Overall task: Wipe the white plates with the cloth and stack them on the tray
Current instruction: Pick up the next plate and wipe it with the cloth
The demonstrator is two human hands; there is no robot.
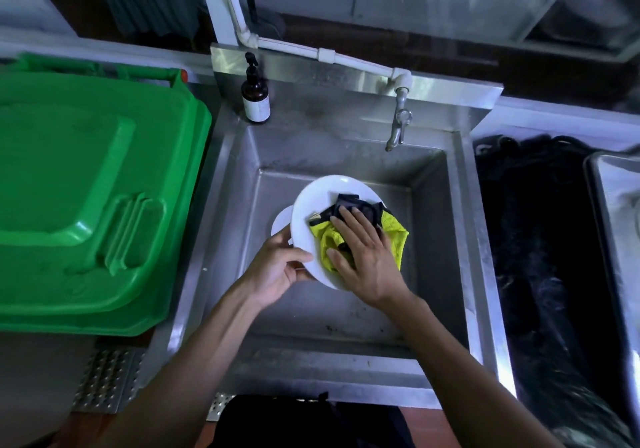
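A white plate (317,212) is held over the steel sink (446,240), tilted so its face looks up and toward the person, with its near rim lower than its far rim. Seen this way it reads as an oval whose long axis runs from lower left to upper right.

The left hand (277,267) grips the plate's lower left rim, thumb lying on the upper face and fingers curled under. The right hand (363,257) lies flat on a cloth (329,240), fingers straight and spread, pressing it against the plate's face. The cloth is yellow-green with a black part bunched toward the far side; it covers the plate's right half and hangs over the right rim.

A second plate (282,221) shows as a white crescent behind the left edge of the first; it is probably lying in the basin, though whether it touches the held plate cannot be told.

A tap (398,125) juts from the back wall of the sink, spout pointing down. A brown pump bottle (255,98) stands upright at the sink's back left corner. A green bin lid (86,188) fills the left side.
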